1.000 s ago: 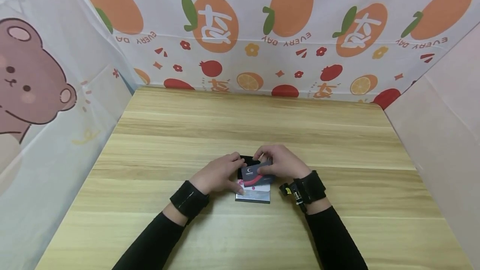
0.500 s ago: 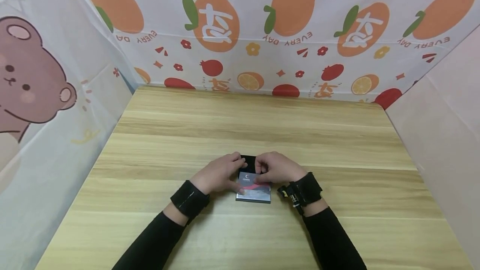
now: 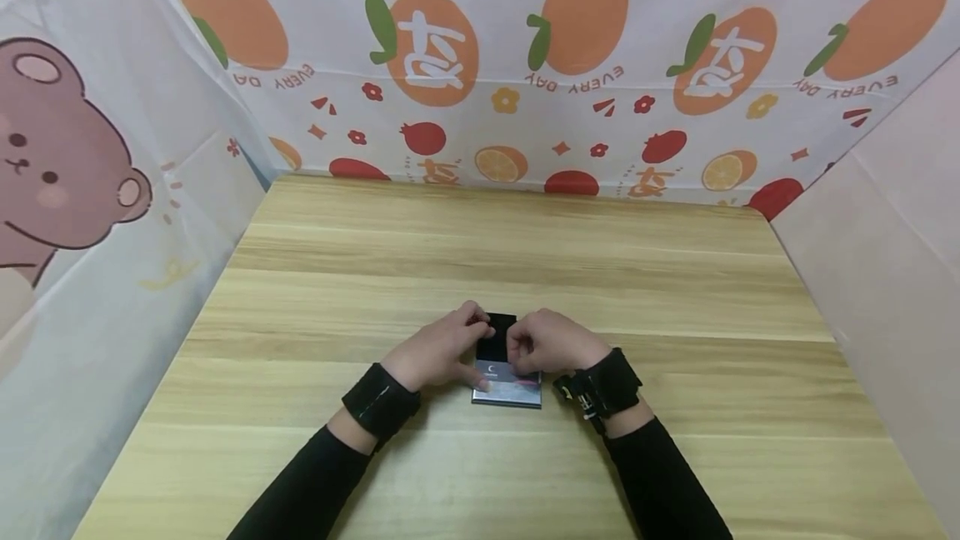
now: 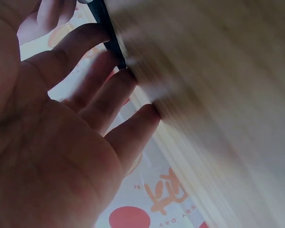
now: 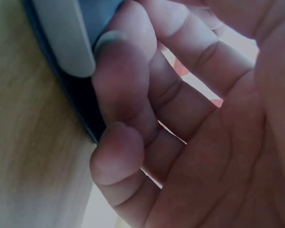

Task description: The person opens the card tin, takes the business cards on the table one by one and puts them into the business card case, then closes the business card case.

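A black card holder [image 3: 496, 345] lies on the table, its near half a clear pocket [image 3: 504, 397]. A grey card [image 3: 491, 370] with a white crescent logo and a pink stripe sits mostly in that pocket. My right hand [image 3: 557, 343] pinches the card's far edge, its fingers curled and its thumb largely hidden. In the right wrist view, curled fingertips [image 5: 118, 76] are against a pale rounded edge over the dark holder. My left hand [image 3: 438, 348] steadies the holder's left side, thumb on the pocket and loosely bent fingers [image 4: 109, 97] by the far left part.
The wood-grain table [image 3: 637, 257] extends around the holder on every side. A fruit-print cloth [image 3: 480, 40] hangs along its far edge. A pale sheet with a bear print [image 3: 67, 148] closes the left side, and a pale wall [image 3: 885, 190] stands right.
The grey card has gone from lifted and tilted over the holder to flat and down into the clear pocket. My right hand has moved slightly nearer with it; the left hand has stayed put.
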The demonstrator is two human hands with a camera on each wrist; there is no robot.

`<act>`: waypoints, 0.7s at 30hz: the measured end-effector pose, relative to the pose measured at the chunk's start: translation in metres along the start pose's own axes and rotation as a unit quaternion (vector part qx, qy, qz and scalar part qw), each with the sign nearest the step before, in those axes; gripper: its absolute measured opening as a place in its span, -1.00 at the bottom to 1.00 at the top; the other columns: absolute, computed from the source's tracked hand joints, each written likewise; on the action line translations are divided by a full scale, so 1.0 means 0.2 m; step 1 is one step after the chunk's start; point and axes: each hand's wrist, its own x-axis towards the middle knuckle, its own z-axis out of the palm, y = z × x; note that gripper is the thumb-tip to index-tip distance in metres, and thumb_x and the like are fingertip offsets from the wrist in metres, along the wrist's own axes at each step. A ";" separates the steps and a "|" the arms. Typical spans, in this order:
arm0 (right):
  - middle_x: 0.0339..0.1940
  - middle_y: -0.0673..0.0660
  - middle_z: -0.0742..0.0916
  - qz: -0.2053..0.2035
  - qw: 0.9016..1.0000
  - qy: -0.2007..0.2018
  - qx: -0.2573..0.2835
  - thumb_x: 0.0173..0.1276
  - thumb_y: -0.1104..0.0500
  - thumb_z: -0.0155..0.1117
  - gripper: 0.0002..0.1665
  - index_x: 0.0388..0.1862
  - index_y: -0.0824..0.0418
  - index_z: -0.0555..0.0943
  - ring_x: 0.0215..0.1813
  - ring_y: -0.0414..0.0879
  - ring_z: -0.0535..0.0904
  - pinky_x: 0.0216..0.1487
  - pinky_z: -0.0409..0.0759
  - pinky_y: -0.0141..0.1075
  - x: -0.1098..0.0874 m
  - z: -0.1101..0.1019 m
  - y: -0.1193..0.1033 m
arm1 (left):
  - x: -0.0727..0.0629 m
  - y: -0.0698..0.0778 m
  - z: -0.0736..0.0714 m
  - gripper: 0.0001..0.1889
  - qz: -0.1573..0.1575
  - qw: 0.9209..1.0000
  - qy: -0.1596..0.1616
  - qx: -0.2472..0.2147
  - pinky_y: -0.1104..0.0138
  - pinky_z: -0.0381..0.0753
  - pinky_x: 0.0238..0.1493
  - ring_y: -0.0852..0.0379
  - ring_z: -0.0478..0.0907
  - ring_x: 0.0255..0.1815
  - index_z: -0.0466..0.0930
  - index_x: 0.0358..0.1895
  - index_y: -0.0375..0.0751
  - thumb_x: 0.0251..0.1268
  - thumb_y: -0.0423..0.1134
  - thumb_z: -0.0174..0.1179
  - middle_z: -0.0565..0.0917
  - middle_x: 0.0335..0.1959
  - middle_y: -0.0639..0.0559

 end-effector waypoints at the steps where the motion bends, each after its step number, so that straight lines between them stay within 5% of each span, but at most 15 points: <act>1: -0.61 -0.17 0.62 0.003 1.000 -0.003 0.000 0.15 0.26 0.40 -0.80 -0.54 -0.03 0.63 -0.54 -0.29 0.50 -0.46 0.47 -0.37 0.00 0.00 0.00 | 0.00 0.00 0.00 -0.24 -0.006 1.000 -0.002 -0.007 0.12 0.50 0.23 -0.08 0.43 0.32 0.55 0.22 -0.33 -0.05 0.02 0.54 0.27 0.44 -0.22; 5: -0.61 -0.16 0.61 0.002 1.000 -0.009 -0.005 0.20 0.24 0.40 -0.82 -0.48 -0.02 0.61 -0.55 -0.29 0.50 -0.46 0.47 -0.38 0.00 0.01 -0.01 | -0.01 0.00 0.00 -0.23 -0.018 1.000 -0.009 -0.021 0.03 0.37 0.37 -0.19 0.19 0.52 0.51 0.26 -0.30 -0.02 0.00 0.54 0.00 0.61 -0.28; 12: -0.57 -0.14 0.64 0.012 1.000 0.013 -0.008 0.26 -0.03 0.44 -0.85 -0.40 -0.10 0.61 -0.52 -0.25 0.54 -0.44 0.50 -0.34 -0.01 -0.02 -0.01 | 0.00 0.00 -0.01 0.01 0.022 1.000 0.014 -0.017 0.05 0.42 0.32 -0.09 0.36 0.34 0.24 0.49 -0.16 -0.08 0.01 0.56 0.33 0.40 -0.18; 16: -0.56 -0.14 0.63 0.029 0.993 0.110 -0.009 0.31 -0.10 0.40 -0.81 -0.42 -0.12 0.60 -0.50 -0.23 0.52 -0.42 0.48 -0.31 -0.05 -0.07 0.01 | 0.01 0.03 -0.01 0.19 0.043 0.998 0.040 0.007 0.17 0.49 0.16 0.02 0.38 0.11 0.03 0.59 -0.12 -0.14 -0.07 0.61 0.33 0.16 -0.10; 21: -0.56 -0.06 0.59 0.043 0.967 0.251 0.011 0.39 -0.08 0.33 -0.74 -0.45 -0.03 0.58 -0.49 -0.14 0.46 -0.42 0.44 -0.26 -0.10 -0.13 0.02 | -0.02 0.12 0.00 0.26 0.044 0.994 0.048 0.093 0.21 0.53 0.00 0.08 0.41 -0.10 0.01 0.60 -0.10 -0.22 -0.06 0.64 0.44 -0.05 -0.02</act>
